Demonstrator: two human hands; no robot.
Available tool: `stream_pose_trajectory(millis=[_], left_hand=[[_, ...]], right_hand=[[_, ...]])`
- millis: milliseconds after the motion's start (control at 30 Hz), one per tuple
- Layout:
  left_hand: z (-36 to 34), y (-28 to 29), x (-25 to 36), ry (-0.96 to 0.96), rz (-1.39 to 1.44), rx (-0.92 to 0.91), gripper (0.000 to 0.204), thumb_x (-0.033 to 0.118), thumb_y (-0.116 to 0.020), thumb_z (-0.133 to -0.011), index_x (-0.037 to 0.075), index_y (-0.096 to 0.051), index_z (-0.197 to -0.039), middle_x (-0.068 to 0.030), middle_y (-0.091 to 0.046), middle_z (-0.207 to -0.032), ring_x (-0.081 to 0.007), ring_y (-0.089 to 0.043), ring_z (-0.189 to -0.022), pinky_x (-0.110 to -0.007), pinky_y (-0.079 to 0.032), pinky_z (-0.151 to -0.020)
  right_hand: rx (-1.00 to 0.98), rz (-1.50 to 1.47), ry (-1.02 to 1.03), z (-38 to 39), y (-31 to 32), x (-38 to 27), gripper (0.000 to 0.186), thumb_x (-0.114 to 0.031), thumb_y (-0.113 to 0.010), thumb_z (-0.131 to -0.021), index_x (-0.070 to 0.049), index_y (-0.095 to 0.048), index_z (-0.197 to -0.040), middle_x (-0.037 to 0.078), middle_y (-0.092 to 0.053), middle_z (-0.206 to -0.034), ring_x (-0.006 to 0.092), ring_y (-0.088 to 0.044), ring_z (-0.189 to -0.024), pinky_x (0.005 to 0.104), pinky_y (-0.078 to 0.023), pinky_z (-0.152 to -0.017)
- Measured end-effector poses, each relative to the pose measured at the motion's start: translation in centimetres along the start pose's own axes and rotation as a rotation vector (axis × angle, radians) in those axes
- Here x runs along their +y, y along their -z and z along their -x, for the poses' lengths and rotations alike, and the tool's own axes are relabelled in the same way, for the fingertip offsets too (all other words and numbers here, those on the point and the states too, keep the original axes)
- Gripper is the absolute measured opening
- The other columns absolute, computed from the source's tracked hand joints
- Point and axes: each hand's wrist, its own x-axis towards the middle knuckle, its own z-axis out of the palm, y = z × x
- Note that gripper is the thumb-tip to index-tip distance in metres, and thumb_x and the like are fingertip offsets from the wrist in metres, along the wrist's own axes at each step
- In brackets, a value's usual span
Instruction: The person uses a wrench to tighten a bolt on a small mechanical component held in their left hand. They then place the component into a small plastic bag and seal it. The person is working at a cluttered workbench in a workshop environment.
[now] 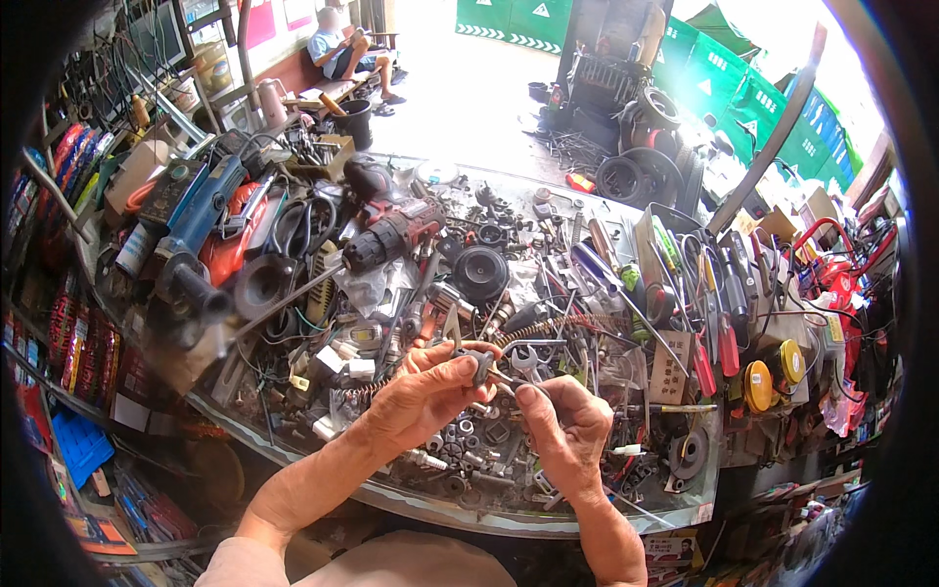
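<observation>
Over the near middle of a crowded workbench, my left hand (430,386) pinches a small dark round part (482,368) between thumb and fingers. My right hand (567,421) is closed just to the right, its thumb and forefinger on a thin metal rod (505,380) whose tip meets the dark part. An open-ended wrench (526,360) shows its jaw right above my right thumb; whether it lies on the bench or is touched by that hand, I cannot tell. A pointed metal piece (453,326) sticks up behind my left fingers. Loose nuts and fittings lie beneath both hands.
A red-and-black power drill (396,235) and a blue angle grinder (203,205) lie at the left. A black round cap (479,272) sits mid-bench. Red-handled screwdrivers (704,367) and yellow round tins (759,384) are at the right. Far back, a person (344,51) sits.
</observation>
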Motion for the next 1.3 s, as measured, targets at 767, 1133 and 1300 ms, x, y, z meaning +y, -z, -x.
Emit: stream_pose_trajectory(millis=[767,1133,1300], left_hand=[[0.1,-0.2,-0.1,-0.010,0.071,0.025,0.035,0.017,-0.066,-0.087,-0.009,-0.060,-0.109,-0.0082,-0.064,-0.086,-0.0133,-0.059,-0.073,-0.031,-0.046,-0.078],[0.3,-0.2,-0.3,-0.005,0.072,0.052,0.038,0.023,-0.063,-0.089,-0.008,-0.060,-0.110,-0.0081,-0.063,-0.083,-0.0137,-0.058,-0.073,-0.031,-0.046,-0.079],[0.2,-0.1,-0.2,0.004,0.063,0.023,0.039,0.025,-0.062,-0.090,-0.008,-0.059,-0.111,-0.0108,-0.065,-0.085,-0.0164,-0.060,-0.076,-0.030,-0.049,-0.078]], right_hand=[[0.090,0.194,0.355,0.2,0.0,-0.4,0.013,-0.008,-0.070,-0.081,-0.001,-0.062,-0.073,0.004,-0.055,-0.057,0.0099,-0.047,-0.045,0.0248,-0.036,-0.043],[0.068,0.318,0.418,0.2,-0.2,-0.6,0.014,-0.007,-0.068,-0.081,0.001,-0.060,-0.072,0.005,-0.053,-0.057,0.0103,-0.046,-0.048,0.0247,-0.035,-0.046],[0.089,0.329,0.467,0.0,-0.1,-0.2,0.011,-0.005,-0.069,-0.079,-0.001,-0.060,-0.074,0.005,-0.051,-0.056,0.0143,-0.045,-0.043,0.0272,-0.034,-0.041]])
